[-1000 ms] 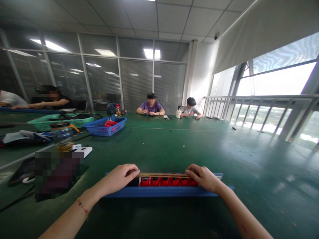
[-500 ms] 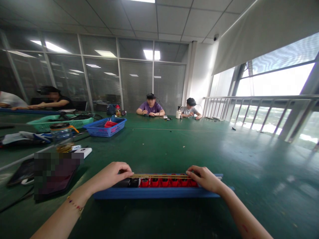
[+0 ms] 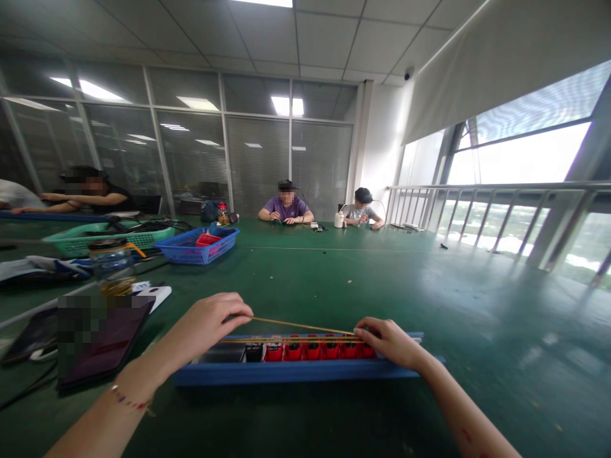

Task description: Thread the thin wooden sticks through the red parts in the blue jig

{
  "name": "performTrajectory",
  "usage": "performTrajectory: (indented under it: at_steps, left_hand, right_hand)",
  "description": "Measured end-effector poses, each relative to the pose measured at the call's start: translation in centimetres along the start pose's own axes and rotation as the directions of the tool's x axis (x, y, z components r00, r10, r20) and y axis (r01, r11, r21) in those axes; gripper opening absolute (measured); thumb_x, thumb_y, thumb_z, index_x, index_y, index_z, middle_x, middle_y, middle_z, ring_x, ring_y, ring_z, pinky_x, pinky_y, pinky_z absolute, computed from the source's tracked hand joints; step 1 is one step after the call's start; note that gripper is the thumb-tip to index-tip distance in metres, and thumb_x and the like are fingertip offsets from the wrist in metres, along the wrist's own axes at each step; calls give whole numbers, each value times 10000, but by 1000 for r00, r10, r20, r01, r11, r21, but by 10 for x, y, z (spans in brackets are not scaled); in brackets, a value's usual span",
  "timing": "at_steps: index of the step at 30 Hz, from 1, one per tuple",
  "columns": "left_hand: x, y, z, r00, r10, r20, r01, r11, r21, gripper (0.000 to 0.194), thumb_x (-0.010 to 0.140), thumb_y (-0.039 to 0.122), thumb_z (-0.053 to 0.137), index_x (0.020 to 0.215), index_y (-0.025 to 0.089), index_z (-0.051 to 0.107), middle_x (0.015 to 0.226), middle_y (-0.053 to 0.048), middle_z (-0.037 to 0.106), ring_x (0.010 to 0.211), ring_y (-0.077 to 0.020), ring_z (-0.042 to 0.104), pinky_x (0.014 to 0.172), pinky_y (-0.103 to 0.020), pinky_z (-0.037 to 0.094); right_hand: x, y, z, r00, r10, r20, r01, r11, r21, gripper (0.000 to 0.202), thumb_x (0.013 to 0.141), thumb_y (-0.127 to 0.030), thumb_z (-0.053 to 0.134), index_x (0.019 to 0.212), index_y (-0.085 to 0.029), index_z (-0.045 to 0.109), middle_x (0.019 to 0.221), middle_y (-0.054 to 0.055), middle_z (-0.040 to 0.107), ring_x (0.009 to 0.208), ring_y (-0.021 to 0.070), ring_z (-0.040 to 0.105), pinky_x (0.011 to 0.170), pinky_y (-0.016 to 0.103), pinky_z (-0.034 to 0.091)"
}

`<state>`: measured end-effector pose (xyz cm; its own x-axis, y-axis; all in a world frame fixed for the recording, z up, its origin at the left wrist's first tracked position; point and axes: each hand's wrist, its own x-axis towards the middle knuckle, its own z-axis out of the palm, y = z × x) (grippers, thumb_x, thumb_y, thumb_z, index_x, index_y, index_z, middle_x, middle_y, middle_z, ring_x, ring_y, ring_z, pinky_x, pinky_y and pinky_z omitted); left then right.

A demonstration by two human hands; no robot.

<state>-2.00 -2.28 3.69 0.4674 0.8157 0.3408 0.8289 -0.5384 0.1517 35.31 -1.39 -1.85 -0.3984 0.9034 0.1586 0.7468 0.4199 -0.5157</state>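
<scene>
My left hand (image 3: 222,315) is raised above the left part of a long blue tray (image 3: 296,374), its thumb and fingertips pinched on a thin yellow-brown strand (image 3: 300,326) that looks like a rubber band. That strand slopes down to my right hand (image 3: 382,337), whose fingers are closed at its other end, low over the tray's right part. More such strands run lengthwise over a row of several red pieces (image 3: 312,352) inside the tray. A black piece (image 3: 254,353) stands at the row's left end. My right hand partly hides the row's right end.
To the left lie a tablet (image 3: 107,343), a white device (image 3: 160,298) and a lidded glass jar (image 3: 113,270). Beyond them are a blue basket (image 3: 191,256) and a green basket (image 3: 62,245). Several people sit along the green table (image 3: 405,273).
My left hand has lifted and drawn one strand up off the row, so it now slants toward my right hand. My right hand stays at the tray's right part.
</scene>
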Motion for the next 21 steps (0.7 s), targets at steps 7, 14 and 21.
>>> performTrajectory:
  at_steps: [7, 14, 21]
  left_hand:
    - [10, -28, -14, 989, -76, -124, 82, 995, 48, 279, 780, 438, 414, 838, 254, 616, 888, 12, 591, 728, -134, 529, 628, -209, 366]
    - [46, -53, 40, 987, -137, 83, 142, 988, -61, 228, 720, 404, 484, 759, 243, 640, 785, 11, 616, 691, -139, 543, 579, -208, 343]
    - [61, -68, 90, 957, -139, 253, 183, 971, -156, 208, 681, 373, 525, 744, 212, 642, 757, 5, 650, 707, -144, 577, 609, -200, 381]
  right_hand:
    - [-1, 22, -4, 999, 30, -45, -24, 991, 129, 364, 791, -521, 403, 920, -187, 464, 578, -35, 522, 508, 100, 441, 472, 200, 337]
    - [-7, 31, -10, 999, 3, 49, -8, 996, 92, 354, 753, -508, 476, 708, -161, 531, 584, -27, 487, 534, 92, 414, 480, 190, 324]
    - [-8, 28, -14, 998, -29, 64, 21, 991, 130, 375, 778, -485, 450, 756, -145, 606, 646, 0, 550, 590, 107, 461, 523, 198, 348]
